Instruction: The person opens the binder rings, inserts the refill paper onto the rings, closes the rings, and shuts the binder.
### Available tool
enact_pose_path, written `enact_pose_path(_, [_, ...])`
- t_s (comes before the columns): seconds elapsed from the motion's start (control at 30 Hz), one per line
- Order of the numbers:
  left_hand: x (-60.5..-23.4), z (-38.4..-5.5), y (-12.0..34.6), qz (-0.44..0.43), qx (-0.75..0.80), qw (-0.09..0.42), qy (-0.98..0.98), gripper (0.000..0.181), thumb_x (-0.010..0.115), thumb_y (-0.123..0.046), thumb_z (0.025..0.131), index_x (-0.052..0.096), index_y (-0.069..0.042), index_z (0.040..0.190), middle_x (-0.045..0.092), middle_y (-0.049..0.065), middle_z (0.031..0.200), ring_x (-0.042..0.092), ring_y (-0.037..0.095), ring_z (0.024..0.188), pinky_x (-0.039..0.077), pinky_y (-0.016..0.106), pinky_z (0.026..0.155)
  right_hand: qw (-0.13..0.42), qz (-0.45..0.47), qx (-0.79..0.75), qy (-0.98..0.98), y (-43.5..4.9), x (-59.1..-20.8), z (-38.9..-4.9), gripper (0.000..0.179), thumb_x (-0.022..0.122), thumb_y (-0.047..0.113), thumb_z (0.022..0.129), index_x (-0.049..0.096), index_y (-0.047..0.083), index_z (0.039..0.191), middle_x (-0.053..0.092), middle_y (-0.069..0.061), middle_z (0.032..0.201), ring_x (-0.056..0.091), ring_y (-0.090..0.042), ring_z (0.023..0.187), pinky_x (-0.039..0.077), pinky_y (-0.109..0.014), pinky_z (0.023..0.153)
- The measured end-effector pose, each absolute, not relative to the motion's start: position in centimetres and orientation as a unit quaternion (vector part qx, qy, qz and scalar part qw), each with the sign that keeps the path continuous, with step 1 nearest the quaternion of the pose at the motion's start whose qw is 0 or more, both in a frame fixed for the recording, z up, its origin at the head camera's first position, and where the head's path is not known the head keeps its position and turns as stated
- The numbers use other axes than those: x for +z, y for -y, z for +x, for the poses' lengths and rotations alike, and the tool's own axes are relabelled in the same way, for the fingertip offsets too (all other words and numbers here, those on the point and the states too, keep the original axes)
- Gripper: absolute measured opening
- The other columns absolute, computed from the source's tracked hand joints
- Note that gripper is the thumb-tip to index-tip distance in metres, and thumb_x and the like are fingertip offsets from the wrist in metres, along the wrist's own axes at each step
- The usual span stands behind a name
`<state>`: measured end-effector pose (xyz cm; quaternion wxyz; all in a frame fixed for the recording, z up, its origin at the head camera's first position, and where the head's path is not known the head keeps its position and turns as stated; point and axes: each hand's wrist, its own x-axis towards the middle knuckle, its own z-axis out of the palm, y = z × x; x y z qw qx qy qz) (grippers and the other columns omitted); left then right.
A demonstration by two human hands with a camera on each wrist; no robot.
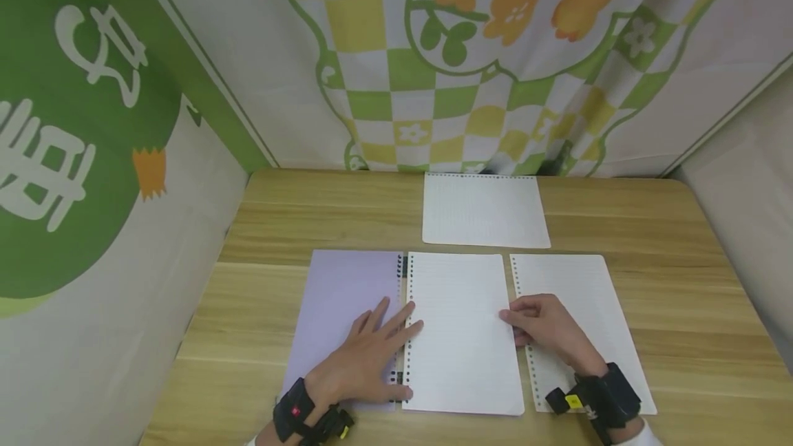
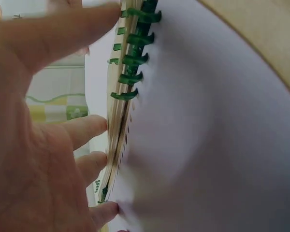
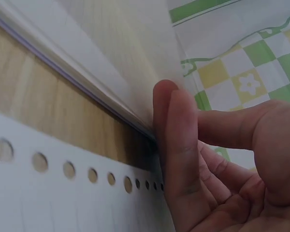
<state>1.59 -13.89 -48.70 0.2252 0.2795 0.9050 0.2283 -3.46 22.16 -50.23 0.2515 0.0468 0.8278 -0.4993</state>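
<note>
While left hand [image 1: 362,362] spreads fingers across purple cover [image 1: 343,288], right hand [image 1: 548,325] pinches white page [image 1: 461,336]; green rings [image 2: 133,59] seem partly threaded, 2 punched sheets [image 1: 486,212] lie unbound.

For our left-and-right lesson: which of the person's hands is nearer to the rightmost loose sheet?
Right. The right hand is over the loose sheet, at its holed edge. The left hand is farther left, spread over the open notebook.

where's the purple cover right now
In the head view, the purple cover lies on the wooden table, just left of the white notebook page and partly beneath the left hand.
</note>
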Motion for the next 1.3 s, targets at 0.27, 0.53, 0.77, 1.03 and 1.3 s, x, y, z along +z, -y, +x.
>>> enact_pose_path(0.27, [-48.8, 1.6, 13.8, 0.295, 0.201, 0.226, -0.906, 0.124, 0.092, -0.064, 0.073, 0.028, -0.023, 0.171, 0.006, 0.003, 0.182, 0.001, 0.048, 0.164, 0.013, 0.07, 0.129, 0.264, 0.03, -0.531, -0.804, -24.4, -49.9, -3.5, 0.034, 0.071, 0.021, 0.104, 0.07, -0.007, 0.124, 0.081, -0.013, 0.095, 0.079, -0.026, 0.083, 0.066, -0.034, 0.072])
enact_pose_path(0.53, [-48.4, 1.1, 12.9, 0.305, 0.197, 0.217, -0.906, 0.122, 0.087, -0.07, 0.075, 0.029, -0.022, 0.17, 0.007, 0.007, 0.181, 0.007, 0.05, 0.163, 0.018, 0.069, 0.128, 0.179, 0.031, -0.392, -0.902, -28.2, -47.9, -2.4, 0.044, 0.071, 0.035, 0.104, 0.07, -0.002, 0.128, 0.077, -0.017, 0.112, 0.074, -0.027, 0.095, 0.061, -0.034, 0.073])
enact_pose_path(0.77, [-47.7, 0.0, 7.9, 0.365, 0.178, 0.164, -0.899, 0.097, 0.068, -0.069, 0.092, 0.034, -0.02, 0.168, 0.02, 0.005, 0.179, 0.021, 0.043, 0.163, 0.027, 0.065, 0.127, 0.164, 0.085, -0.238, -0.954, -32.3, -47.0, -1.2, 0.103, 0.081, 0.054, 0.09, 0.039, -0.019, 0.148, 0.045, -0.048, 0.135, 0.052, -0.057, 0.116, 0.055, -0.066, 0.089])
enact_pose_path(1.03, [-48.8, 1.7, 0.9, 0.465, 0.076, 0.103, -0.876, 0.075, 0.05, -0.068, 0.104, 0.041, -0.025, 0.165, 0.033, -0.002, 0.175, 0.033, 0.032, 0.159, 0.037, 0.051, 0.124, 0.191, 0.132, -0.216, -0.948, -33.8, -47.2, -0.5, 0.139, 0.093, 0.062, 0.071, 0.02, -0.023, 0.152, 0.026, -0.06, 0.134, 0.045, -0.072, 0.113, 0.05, -0.075, 0.088])
enact_pose_path(1.3, [-49.0, 2.1, -2.5, 0.474, 0.004, 0.116, -0.873, 0.067, 0.043, -0.068, 0.106, 0.038, -0.036, 0.165, 0.03, -0.009, 0.175, 0.027, 0.029, 0.162, 0.035, 0.047, 0.126, 0.193, 0.136, -0.222, -0.946, -33.9, -47.2, -0.6, 0.138, 0.095, 0.057, 0.07, 0.021, -0.024, 0.152, 0.023, -0.062, 0.138, 0.042, -0.075, 0.12, 0.047, -0.08, 0.093])
